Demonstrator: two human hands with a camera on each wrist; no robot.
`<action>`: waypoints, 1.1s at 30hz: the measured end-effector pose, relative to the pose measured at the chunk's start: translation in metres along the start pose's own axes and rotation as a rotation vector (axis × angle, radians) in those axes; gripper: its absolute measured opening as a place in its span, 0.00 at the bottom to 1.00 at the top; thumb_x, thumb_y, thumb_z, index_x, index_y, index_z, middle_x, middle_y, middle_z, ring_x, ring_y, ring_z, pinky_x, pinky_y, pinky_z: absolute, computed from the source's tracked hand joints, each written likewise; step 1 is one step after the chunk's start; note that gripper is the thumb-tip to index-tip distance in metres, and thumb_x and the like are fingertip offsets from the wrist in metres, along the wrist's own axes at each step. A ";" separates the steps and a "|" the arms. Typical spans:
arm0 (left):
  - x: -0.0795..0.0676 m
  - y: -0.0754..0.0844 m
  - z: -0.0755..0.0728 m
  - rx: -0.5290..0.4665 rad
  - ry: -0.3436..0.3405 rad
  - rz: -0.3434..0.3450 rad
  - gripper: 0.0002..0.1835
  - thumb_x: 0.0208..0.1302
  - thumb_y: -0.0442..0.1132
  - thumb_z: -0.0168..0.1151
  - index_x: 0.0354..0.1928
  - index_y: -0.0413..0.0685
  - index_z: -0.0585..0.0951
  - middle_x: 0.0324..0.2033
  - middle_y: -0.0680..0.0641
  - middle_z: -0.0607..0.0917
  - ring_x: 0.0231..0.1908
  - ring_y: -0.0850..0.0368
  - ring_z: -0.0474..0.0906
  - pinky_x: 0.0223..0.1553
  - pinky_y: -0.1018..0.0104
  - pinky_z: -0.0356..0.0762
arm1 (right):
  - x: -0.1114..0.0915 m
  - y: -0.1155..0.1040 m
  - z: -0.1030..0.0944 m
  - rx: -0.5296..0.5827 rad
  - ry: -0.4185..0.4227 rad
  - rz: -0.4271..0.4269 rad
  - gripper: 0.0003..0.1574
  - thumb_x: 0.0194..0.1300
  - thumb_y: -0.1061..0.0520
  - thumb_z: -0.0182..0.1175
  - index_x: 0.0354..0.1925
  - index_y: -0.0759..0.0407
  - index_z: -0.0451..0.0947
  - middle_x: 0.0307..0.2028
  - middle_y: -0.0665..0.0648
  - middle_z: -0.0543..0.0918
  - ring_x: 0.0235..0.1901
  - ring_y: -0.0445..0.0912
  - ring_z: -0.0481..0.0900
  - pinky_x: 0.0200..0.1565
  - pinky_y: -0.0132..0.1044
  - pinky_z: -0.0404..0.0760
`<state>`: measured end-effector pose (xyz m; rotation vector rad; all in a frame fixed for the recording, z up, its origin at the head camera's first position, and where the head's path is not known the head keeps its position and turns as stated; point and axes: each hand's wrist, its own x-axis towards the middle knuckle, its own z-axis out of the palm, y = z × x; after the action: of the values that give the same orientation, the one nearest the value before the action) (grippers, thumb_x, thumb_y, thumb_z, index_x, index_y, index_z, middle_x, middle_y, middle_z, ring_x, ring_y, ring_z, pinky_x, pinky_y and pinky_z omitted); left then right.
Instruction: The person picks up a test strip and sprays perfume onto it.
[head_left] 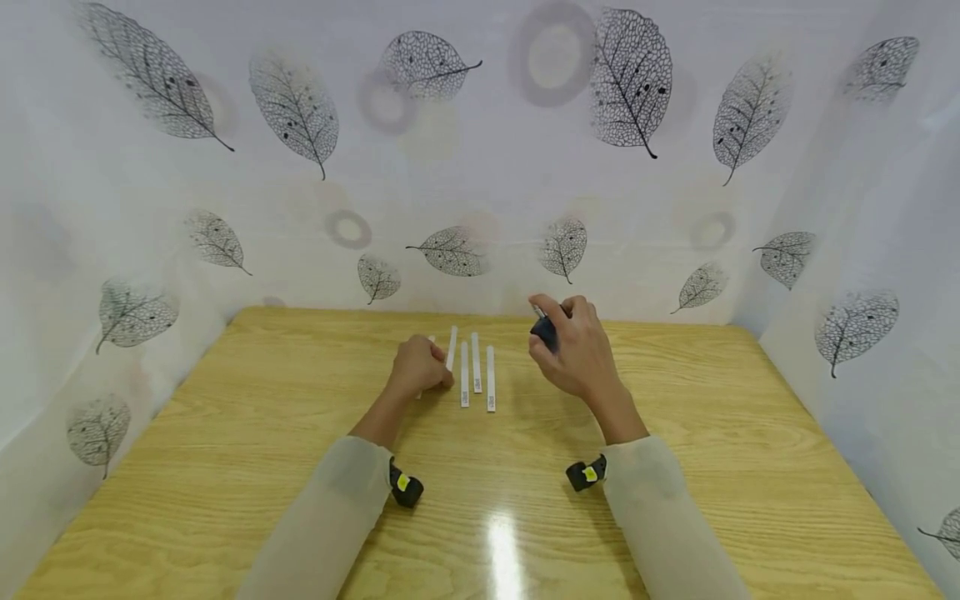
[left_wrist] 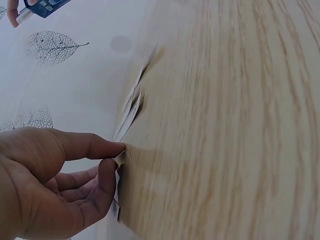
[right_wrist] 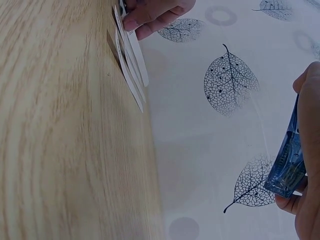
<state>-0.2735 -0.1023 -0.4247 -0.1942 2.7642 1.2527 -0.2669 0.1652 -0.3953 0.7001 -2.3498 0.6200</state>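
My left hand (head_left: 422, 367) is low over the table, thumb and index finger pinching the near end of a white paper test strip (head_left: 452, 348). Just right of it lie three more white strips (head_left: 464, 375), side by side, with small print at their near ends. Another strip is mostly hidden behind the left hand. Raised above the table to the right, my right hand (head_left: 577, 346) grips a dark blue spray bottle (right_wrist: 287, 167). Its index finger lies at the silvery nozzle (head_left: 538, 311), which points toward the left.
The wooden table (head_left: 262, 467) ends at a pale curtain (head_left: 480, 167) printed with leaves, which also hangs on both sides. A black wrist camera (head_left: 407, 487) sits at the left sleeve, and a second wrist camera (head_left: 583, 476) at the right.
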 end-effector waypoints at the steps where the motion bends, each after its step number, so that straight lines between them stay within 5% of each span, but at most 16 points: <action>1: 0.000 0.000 0.000 0.003 -0.006 0.003 0.17 0.45 0.28 0.79 0.39 0.36 0.86 0.39 0.40 0.86 0.34 0.49 0.83 0.33 0.62 0.84 | 0.000 0.000 0.000 0.001 -0.002 0.000 0.31 0.70 0.39 0.47 0.68 0.42 0.70 0.47 0.70 0.71 0.38 0.63 0.71 0.32 0.56 0.74; 9: 0.001 -0.003 -0.006 -0.030 -0.092 0.018 0.01 0.52 0.29 0.71 0.27 0.37 0.89 0.20 0.46 0.87 0.19 0.55 0.81 0.24 0.66 0.80 | 0.000 -0.001 0.000 0.006 -0.012 0.003 0.31 0.69 0.40 0.48 0.68 0.42 0.70 0.47 0.70 0.71 0.39 0.63 0.71 0.32 0.56 0.73; 17: 0.003 -0.005 -0.016 -0.038 -0.127 0.035 0.16 0.63 0.37 0.62 0.17 0.43 0.83 0.15 0.47 0.82 0.18 0.55 0.74 0.26 0.65 0.73 | 0.000 0.000 -0.001 0.010 -0.011 0.001 0.32 0.70 0.39 0.47 0.68 0.44 0.70 0.47 0.70 0.71 0.38 0.62 0.70 0.31 0.55 0.73; 25: -0.003 -0.005 -0.021 -0.220 -0.220 0.021 0.13 0.69 0.36 0.59 0.25 0.39 0.80 0.23 0.45 0.81 0.25 0.53 0.79 0.31 0.62 0.84 | 0.000 -0.003 -0.001 0.009 0.005 0.005 0.31 0.70 0.38 0.47 0.68 0.42 0.69 0.46 0.69 0.70 0.37 0.61 0.71 0.28 0.55 0.73; 33: -0.016 0.001 -0.028 -0.271 -0.306 0.117 0.09 0.71 0.34 0.55 0.33 0.37 0.80 0.25 0.45 0.77 0.27 0.54 0.74 0.34 0.60 0.81 | -0.001 -0.007 -0.001 0.015 0.003 0.003 0.31 0.69 0.40 0.47 0.67 0.42 0.69 0.46 0.69 0.71 0.37 0.61 0.71 0.26 0.54 0.74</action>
<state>-0.2588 -0.1219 -0.4031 0.1313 2.3729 1.5388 -0.2616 0.1611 -0.3935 0.7023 -2.3464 0.6403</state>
